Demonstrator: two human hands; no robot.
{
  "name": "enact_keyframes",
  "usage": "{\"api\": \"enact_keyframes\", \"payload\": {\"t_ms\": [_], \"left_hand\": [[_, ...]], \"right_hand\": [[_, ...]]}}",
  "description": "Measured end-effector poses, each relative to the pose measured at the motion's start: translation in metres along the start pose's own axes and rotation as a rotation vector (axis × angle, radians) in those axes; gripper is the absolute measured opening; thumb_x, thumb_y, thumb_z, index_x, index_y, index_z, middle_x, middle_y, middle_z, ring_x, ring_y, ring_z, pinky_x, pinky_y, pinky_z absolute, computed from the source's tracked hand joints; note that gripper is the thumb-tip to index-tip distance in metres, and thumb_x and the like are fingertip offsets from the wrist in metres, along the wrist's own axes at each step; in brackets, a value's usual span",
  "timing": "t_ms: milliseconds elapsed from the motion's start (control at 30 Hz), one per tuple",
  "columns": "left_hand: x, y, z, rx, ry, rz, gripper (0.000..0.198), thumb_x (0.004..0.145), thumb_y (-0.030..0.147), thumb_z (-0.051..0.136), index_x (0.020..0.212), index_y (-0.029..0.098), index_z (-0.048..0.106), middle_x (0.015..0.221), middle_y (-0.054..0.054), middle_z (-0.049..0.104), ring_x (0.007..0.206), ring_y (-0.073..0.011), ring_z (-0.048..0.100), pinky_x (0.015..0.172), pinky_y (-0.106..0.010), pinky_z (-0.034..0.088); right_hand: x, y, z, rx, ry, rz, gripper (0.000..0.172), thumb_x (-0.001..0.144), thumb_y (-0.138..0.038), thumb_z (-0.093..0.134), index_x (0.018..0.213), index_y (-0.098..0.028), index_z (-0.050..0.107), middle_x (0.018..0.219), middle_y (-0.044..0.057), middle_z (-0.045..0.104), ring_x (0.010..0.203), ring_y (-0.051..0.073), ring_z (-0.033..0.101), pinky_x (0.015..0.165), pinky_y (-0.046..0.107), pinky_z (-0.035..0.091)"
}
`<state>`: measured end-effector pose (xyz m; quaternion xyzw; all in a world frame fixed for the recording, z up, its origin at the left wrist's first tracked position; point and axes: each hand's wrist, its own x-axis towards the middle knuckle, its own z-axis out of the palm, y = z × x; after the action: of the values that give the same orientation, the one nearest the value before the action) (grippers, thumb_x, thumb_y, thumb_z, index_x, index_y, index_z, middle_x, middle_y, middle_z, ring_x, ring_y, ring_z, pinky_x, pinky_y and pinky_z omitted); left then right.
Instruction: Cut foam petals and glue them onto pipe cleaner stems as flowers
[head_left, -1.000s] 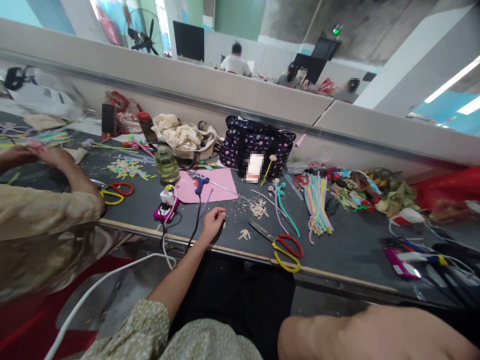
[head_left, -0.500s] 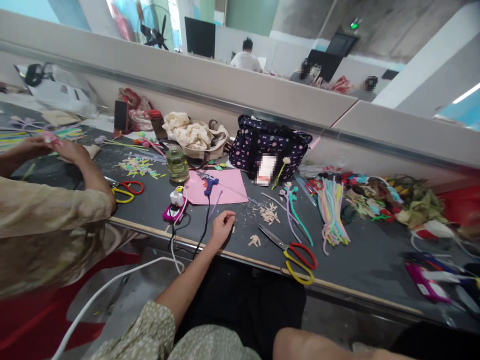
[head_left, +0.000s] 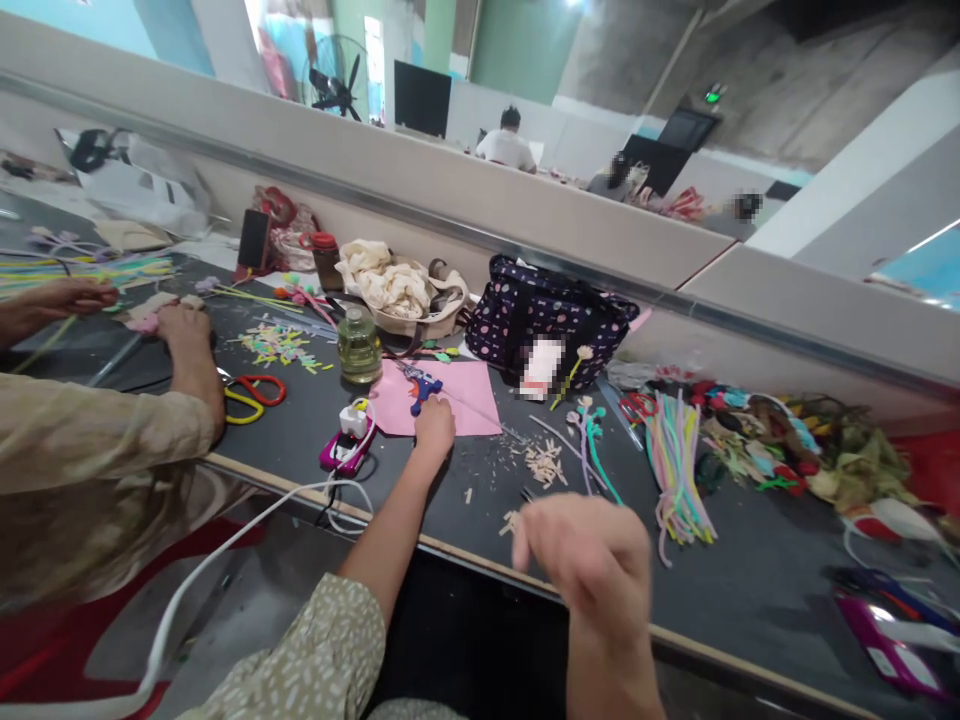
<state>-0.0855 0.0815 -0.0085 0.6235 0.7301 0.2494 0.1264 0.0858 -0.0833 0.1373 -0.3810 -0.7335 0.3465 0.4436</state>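
My left hand [head_left: 435,425] lies over the near edge of the pink sheet [head_left: 476,405], fingers curled downward. It is right at the handle of the blue glue gun [head_left: 421,388]; what its fingers hold, if anything, is hidden. Raised above the table's front edge, my right hand [head_left: 589,555] is loosely curled and slightly blurred, with nothing visible in it. Behind it only a dark tip of the scissors [head_left: 529,493] shows. Small cut pale pieces [head_left: 544,462] lie beyond the right hand.
A purple power strip [head_left: 346,447] with white cable and a jar of liquid [head_left: 359,348] stand left. A dotted bag [head_left: 551,315] is at the back, a pipe-cleaner bundle [head_left: 679,465] right. A co-worker's hands [head_left: 184,330] work at far left near red-yellow scissors [head_left: 255,398].
My left hand has moved up and slightly left to the glue gun, covering the purple pipe cleaner there. My right hand has come into view over the scissors. The co-worker's hands have parted.
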Motion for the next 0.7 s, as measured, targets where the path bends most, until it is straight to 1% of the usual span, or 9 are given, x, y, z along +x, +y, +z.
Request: {"api": "enact_keyframes", "payload": {"t_ms": [33,100,233,333,400,467,567,633,700], "left_hand": [[0.003,0.0,0.003,0.009,-0.014,-0.012,0.018,0.079,0.014,0.052,0.094,0.01,0.062,0.103,-0.02,0.054,0.098,-0.0294,0.052,0.076,-0.035,0.043],[0.006,-0.001,0.01,0.022,-0.024,-0.02,0.019,0.08,0.011,0.049,0.093,0.009,0.062,0.101,-0.021,0.055,0.096,-0.0292,0.054,0.075,-0.035,0.043],[0.008,-0.001,0.014,0.044,-0.045,0.01,0.025,0.083,0.007,0.038,0.091,0.007,0.063,0.091,-0.021,0.058,0.092,-0.0299,0.057,0.074,-0.037,0.043],[0.001,-0.004,0.003,-0.021,-0.051,0.025,0.019,0.082,0.011,0.044,0.084,0.009,0.063,0.089,-0.02,0.06,0.093,-0.0289,0.056,0.074,-0.036,0.042],[-0.006,-0.008,-0.011,-0.132,0.0,0.023,0.014,0.081,0.014,0.048,0.081,0.013,0.062,0.09,-0.015,0.061,0.093,-0.0257,0.056,0.075,-0.033,0.041],[-0.014,-0.015,-0.027,-0.356,0.042,0.04,0.009,0.08,0.017,0.051,0.08,0.017,0.06,0.086,-0.009,0.062,0.088,-0.0211,0.057,0.075,-0.031,0.041],[-0.023,-0.027,-0.04,-0.86,0.091,-0.005,0.008,0.081,0.026,0.054,0.081,0.018,0.056,0.077,-0.003,0.062,0.072,-0.0157,0.057,0.07,-0.028,0.043],[-0.028,-0.033,-0.041,-1.21,0.112,-0.096,0.014,0.078,0.03,0.058,0.083,0.018,0.054,0.072,-0.001,0.061,0.065,-0.0134,0.057,0.066,-0.026,0.044],[-0.033,-0.036,-0.037,-1.455,0.153,-0.209,0.022,0.074,0.032,0.065,0.086,0.017,0.054,0.071,0.0,0.061,0.059,-0.011,0.057,0.063,-0.024,0.045]], "right_hand": [[0.02,0.011,0.001,0.005,0.007,0.014,0.054,0.09,-0.051,0.039,0.045,-0.022,0.048,0.042,-0.003,0.046,0.043,0.01,0.048,0.049,0.022,0.043],[0.056,0.04,0.005,-0.026,0.015,0.123,0.041,0.087,-0.045,0.048,0.056,-0.019,0.055,0.048,-0.003,0.049,0.044,0.009,0.046,0.047,0.02,0.039],[0.115,0.112,0.02,-0.116,0.039,0.256,0.033,0.082,-0.047,0.05,0.07,-0.017,0.057,0.055,-0.003,0.054,0.049,0.01,0.051,0.05,0.02,0.042],[0.148,0.162,0.036,-0.193,0.009,0.369,0.029,0.08,-0.044,0.048,0.075,-0.017,0.058,0.061,-0.002,0.058,0.047,0.009,0.052,0.047,0.02,0.043],[0.164,0.185,0.048,-0.223,-0.027,0.415,0.028,0.079,-0.042,0.048,0.075,-0.017,0.06,0.063,-0.001,0.061,0.047,0.01,0.053,0.045,0.019,0.043],[0.176,0.199,0.063,-0.269,-0.073,0.467,0.028,0.079,-0.04,0.049,0.074,-0.016,0.061,0.061,0.0,0.062,0.045,0.01,0.054,0.045,0.019,0.043],[0.186,0.207,0.091,-0.367,-0.128,0.539,0.033,0.08,-0.045,0.049,0.074,-0.015,0.063,0.061,0.003,0.065,0.051,0.012,0.059,0.052,0.021,0.045],[0.19,0.205,0.112,-0.451,-0.131,0.571,0.042,0.081,-0.053,0.048,0.076,-0.014,0.064,0.071,0.009,0.068,0.066,0.018,0.065,0.061,0.025,0.047],[0.192,0.2,0.131,-0.533,-0.121,0.599,0.052,0.079,-0.061,0.046,0.084,-0.012,0.064,0.087,0.017,0.068,0.085,0.025,0.065,0.071,0.031,0.047]]}}
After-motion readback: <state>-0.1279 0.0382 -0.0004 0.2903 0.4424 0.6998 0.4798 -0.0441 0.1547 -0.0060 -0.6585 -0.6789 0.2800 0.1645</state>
